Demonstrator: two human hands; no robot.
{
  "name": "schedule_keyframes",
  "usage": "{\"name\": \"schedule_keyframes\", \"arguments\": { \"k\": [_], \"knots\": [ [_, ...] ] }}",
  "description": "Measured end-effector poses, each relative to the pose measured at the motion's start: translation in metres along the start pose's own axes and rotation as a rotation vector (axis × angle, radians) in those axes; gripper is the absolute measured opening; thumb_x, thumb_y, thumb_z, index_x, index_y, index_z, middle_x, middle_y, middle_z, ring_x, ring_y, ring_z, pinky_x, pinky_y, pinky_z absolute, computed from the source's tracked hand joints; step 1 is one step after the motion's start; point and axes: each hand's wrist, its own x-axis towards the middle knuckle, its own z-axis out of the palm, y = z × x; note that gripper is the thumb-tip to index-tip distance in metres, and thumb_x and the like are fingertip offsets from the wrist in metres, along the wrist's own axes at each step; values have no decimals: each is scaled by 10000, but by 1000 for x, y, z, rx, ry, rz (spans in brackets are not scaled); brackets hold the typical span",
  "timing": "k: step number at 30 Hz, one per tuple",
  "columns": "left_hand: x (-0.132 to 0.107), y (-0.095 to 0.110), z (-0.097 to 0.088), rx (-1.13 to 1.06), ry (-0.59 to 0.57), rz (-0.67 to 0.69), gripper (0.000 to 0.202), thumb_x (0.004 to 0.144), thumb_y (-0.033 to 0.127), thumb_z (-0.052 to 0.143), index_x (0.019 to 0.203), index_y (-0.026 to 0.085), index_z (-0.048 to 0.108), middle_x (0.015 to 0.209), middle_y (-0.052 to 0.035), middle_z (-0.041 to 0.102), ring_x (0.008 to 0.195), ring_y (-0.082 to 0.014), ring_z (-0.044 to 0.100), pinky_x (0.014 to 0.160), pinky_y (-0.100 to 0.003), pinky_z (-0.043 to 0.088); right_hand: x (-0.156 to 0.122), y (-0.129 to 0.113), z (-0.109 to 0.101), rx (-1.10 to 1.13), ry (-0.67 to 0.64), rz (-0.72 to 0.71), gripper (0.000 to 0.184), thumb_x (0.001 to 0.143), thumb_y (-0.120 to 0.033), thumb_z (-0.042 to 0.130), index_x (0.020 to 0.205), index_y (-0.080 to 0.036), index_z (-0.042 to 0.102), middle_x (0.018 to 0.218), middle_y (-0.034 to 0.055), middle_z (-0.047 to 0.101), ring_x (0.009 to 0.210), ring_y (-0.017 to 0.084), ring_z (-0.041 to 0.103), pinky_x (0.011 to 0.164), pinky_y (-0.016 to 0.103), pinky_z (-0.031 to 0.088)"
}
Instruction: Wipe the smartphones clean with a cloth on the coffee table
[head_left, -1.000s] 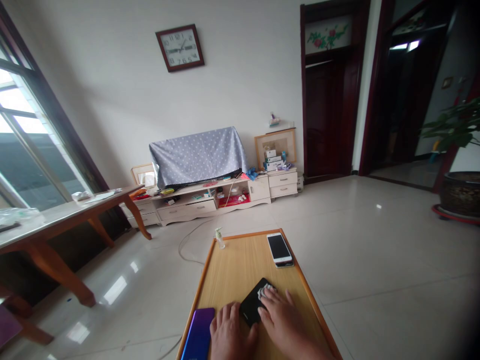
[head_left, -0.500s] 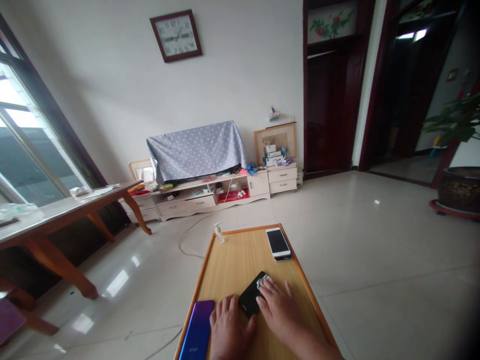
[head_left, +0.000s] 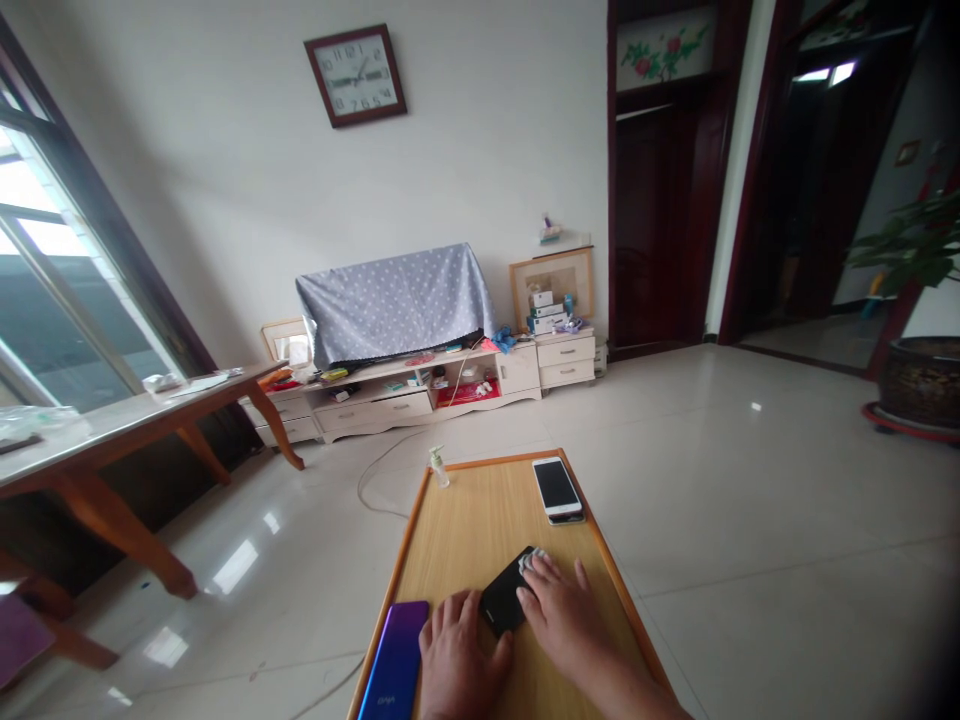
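Observation:
A black phone [head_left: 504,598] lies at a slant on the wooden table [head_left: 469,520]. My left hand [head_left: 461,650] rests at its lower left, with the fingertips on its edge and the thumb by its lower corner. Under the fingertips of my right hand [head_left: 559,610] a crumpled whitish cloth or tissue [head_left: 531,560] is pressed onto the phone's upper end. Left of my left hand lies a blue-purple phone [head_left: 396,655], back up. A white phone [head_left: 556,486] with a dark screen sits near the far right corner, on top of another flat device.
A small clear pump bottle [head_left: 439,468] stands at the table's far left corner. A cable [head_left: 367,480] runs over the floor to the left. Beyond are a cloth-covered TV stand [head_left: 397,405], a longer table [head_left: 150,420] and a potted plant [head_left: 919,385].
My right hand has shifted very slightly to the right with the cloth on the black phone. My left hand looks nearly still. The camera view has moved a little.

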Motion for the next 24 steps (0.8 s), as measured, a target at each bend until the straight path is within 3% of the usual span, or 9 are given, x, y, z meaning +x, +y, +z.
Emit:
{"name": "schedule_keyframes", "arguments": {
  "k": [6, 13, 16, 20, 24],
  "knots": [
    [0, -1, 1, -5, 3, 17, 547, 827, 455, 477, 1363, 343, 486, 1426, -5, 503, 1314, -224, 400, 1096, -360, 242, -14, -26, 7, 181, -128, -243, 461, 1038, -419, 238, 1393, -339, 521, 1459, 21, 507, 1407, 204, 362, 1189, 521, 7],
    [0, 1, -2, -19, -7, 6, 625, 770, 546, 538, 1353, 326, 504, 1417, -31, 512, 1311, -266, 405, 1097, -389, 253, 10, -9, 8, 12, -4, -18, 461, 1017, -438, 276, 1359, -305, 556, 1482, 49, 478, 1405, 255, 364, 1160, 606, -13],
    [1, 0, -1, -28, 7, 13, 600, 789, 559, 513, 1345, 330, 512, 1407, -30, 521, 1306, -267, 410, 1095, -392, 252, 9, -10, 17, 3, 3, -51, 466, 1008, -430, 310, 1406, -295, 511, 1505, 59, 443, 1423, 260, 334, 1168, 586, 7],
    [0, -1, -1, -51, 25, 24, 522, 849, 549, 437, 1326, 355, 521, 1377, -18, 539, 1287, -243, 432, 1084, -383, 259, 5, -18, 27, 47, -60, -165, 431, 1018, -389, 298, 1393, -372, 509, 1482, 18, 478, 1404, 219, 370, 1171, 568, -29],
    [1, -3, 2, -41, 25, 23, 586, 790, 559, 511, 1335, 345, 516, 1391, -24, 529, 1292, -259, 420, 1081, -388, 263, 14, -6, 22, 13, -6, -82, 440, 1013, -396, 294, 1385, -334, 521, 1486, 33, 473, 1406, 239, 364, 1145, 618, -83]
  ]
}}
